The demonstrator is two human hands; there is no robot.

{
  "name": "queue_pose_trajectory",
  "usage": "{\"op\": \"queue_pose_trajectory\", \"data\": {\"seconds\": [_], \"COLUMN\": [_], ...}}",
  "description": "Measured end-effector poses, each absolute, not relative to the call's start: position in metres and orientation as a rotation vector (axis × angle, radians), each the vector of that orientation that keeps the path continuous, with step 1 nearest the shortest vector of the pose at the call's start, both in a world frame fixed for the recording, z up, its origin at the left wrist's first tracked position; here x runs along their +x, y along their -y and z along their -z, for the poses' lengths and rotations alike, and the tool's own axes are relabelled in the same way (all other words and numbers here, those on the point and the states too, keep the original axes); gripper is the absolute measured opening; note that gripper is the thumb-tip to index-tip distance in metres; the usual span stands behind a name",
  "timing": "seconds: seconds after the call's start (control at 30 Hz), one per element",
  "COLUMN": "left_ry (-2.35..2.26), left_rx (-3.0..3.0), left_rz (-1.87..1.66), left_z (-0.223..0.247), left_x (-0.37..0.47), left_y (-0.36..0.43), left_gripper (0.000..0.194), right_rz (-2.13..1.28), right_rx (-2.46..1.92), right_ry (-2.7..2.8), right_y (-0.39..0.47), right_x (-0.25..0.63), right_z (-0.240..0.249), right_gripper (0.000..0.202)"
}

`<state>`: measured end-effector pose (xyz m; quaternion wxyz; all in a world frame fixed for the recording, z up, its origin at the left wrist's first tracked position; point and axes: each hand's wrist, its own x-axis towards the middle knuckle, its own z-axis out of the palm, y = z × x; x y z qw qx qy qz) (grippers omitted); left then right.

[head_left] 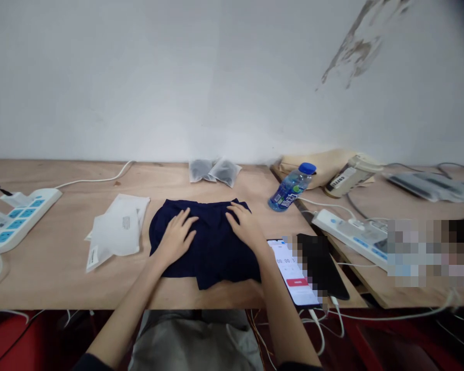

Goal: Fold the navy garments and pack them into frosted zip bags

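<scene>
Reaches forward with bare left forearm (pixel 133 308) and right forearm (pixel 281 306), kinda angled in toward each other. Lays the left hand (pixel 176 236) palm down, fingers (pixel 192 222) loosely spread, thumb (pixel 191 239) poking inward. Pretty much mirrors that with the right hand (pixel 247 226), also palm down and relaxed. Leaves a decent gap between the two.

Blue-capped bottle (pixel 291 188) near power strip (pixel 346 236)
</scene>
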<state>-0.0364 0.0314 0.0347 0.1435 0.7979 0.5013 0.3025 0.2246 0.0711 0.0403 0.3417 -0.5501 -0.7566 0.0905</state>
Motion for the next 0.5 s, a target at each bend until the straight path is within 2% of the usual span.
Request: {"op": "queue_pose_trajectory", "data": {"seconds": [0.1,0.27,0.5], "left_ry": [-1.451,-1.761,-1.871], "left_rx": [2.396,2.373,2.427], "left_rz": [-0.697,-0.519,-0.531], "left_z": [-0.017,-0.005,0.005], "left_x": [-0.029,-0.047,-0.053], "left_y": [-0.030,-0.053,-0.064], "left_gripper": [0.046,0.072,0.073], "right_rz": [-0.240,-0.137,-0.048], "right_rx": [-1.435,-1.604,-1.774], "right_ry": [2.103,2.121,2.186], "right_y": [-0.065,-0.075,-0.074], "right_x": [0.223,0.229,0.221], "right_z": [-0.018,0.007,0.003], "right_gripper": [0.042,0.052,0.054]}}
